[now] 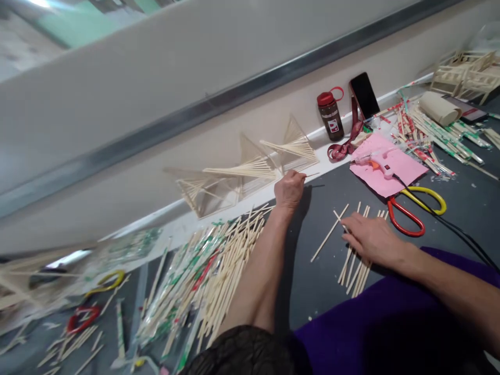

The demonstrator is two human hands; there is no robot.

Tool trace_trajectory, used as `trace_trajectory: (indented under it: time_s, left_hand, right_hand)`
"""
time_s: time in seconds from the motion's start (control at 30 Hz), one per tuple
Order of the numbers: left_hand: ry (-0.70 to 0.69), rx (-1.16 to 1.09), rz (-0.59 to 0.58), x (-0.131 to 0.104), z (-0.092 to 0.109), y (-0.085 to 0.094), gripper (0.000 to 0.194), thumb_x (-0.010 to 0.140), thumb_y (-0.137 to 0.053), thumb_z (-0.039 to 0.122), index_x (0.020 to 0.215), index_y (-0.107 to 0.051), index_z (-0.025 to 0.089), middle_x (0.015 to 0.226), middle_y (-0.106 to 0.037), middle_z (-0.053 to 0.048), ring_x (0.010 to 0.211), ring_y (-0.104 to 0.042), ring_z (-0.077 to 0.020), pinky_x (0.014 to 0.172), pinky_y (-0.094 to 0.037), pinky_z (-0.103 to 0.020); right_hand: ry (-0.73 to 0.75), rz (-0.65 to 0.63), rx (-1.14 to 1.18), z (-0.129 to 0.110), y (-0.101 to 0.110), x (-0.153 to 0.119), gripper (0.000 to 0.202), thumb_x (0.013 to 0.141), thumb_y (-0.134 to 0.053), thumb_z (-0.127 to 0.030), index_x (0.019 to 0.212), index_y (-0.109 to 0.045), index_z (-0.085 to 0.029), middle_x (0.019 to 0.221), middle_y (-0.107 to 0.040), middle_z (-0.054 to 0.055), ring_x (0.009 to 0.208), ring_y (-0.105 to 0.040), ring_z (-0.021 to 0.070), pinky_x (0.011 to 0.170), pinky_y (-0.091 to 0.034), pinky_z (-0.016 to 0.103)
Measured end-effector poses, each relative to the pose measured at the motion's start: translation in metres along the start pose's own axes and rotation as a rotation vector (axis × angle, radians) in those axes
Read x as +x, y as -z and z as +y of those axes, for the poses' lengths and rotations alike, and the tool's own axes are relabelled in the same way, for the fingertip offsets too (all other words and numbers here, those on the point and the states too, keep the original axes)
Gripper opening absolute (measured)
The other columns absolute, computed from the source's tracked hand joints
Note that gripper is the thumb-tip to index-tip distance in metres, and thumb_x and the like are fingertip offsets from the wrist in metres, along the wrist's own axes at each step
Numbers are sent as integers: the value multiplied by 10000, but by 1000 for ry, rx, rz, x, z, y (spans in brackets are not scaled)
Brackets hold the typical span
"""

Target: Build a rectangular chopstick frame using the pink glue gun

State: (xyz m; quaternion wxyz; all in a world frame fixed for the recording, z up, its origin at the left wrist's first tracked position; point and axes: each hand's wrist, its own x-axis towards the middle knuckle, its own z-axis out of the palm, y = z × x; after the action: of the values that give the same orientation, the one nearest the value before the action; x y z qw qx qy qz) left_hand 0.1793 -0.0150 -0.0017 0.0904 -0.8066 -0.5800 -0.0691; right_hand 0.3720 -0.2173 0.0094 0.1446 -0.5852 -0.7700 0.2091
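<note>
My left hand [289, 190] is closed on a thin wooden stick [312, 175], held just above the table near the white ledge. My right hand [373, 239] lies over several loose sticks [350, 273], its fingertips close to two crossed sticks [326, 242]; whether it grips one is hard to make out. Left of my left forearm spreads a big pile of bare sticks [230, 271], beside sticks in green-printed wrappers [183, 271]. Behind my left hand, twisted stick structures [250, 169] stand against the wall.
A glue gun [380, 162] rests on pink paper [406, 174], its cord running right past red-and-yellow scissors [408, 221]. Farther back are a bottle [331, 119], a phone [364, 96] and wrapped sticks [441, 135]. More scissors [83, 319] lie at the left.
</note>
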Motion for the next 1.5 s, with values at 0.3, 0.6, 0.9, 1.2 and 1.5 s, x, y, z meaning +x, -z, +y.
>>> trace_trajectory:
  time_s: [0.3, 0.6, 0.9, 1.2, 1.5]
  left_hand:
    - [2, 65, -25, 42, -10, -36, 371, 1011, -410, 271, 1145, -751, 215, 1137, -692, -115, 950, -687, -256, 683, -450, -324]
    - [-2, 130, -92, 49, -8, -35, 370, 1009, -381, 232, 1112, -731, 171, 1126, -663, -139, 947, -684, -254, 689, -453, -309]
    - [-24, 145, -141, 54, 2, -28, 369, 985, -381, 137, 1102, -727, 88, 1092, -667, -200, 1038, -674, -307, 759, -503, -348]
    - [-30, 52, -95, 54, 11, -37, 369, 954, -398, 75, 1097, -736, 47, 1096, -649, -231, 1072, -644, -285, 803, -522, -349]
    - [-63, -15, -67, 56, 14, -40, 370, 947, -391, 47, 1115, -717, -1, 1104, -634, -252, 1082, -626, -295, 820, -522, -366]
  right_hand:
    - [127, -64, -51, -1, -16, -1, 192, 965, -493, -207, 1092, -635, -182, 1023, -694, 83, 804, -681, 210, 562, -324, 298]
    - [238, 57, -20, 6, -37, -8, 130, 932, -505, -186, 991, -616, -220, 910, -685, 38, 706, -647, 158, 540, -323, 289]
    - [287, 119, -49, 6, -35, -7, 137, 934, -491, -177, 965, -621, -210, 866, -679, 33, 662, -668, 185, 517, -365, 306]
    - [309, 178, -56, 12, -41, -13, 189, 956, -436, -174, 984, -615, -228, 889, -702, 53, 662, -683, 185, 561, -481, 303]
    - [329, 159, -51, 17, -42, -14, 208, 968, -440, -207, 1028, -632, -260, 892, -695, 48, 651, -666, 170, 570, -494, 280]
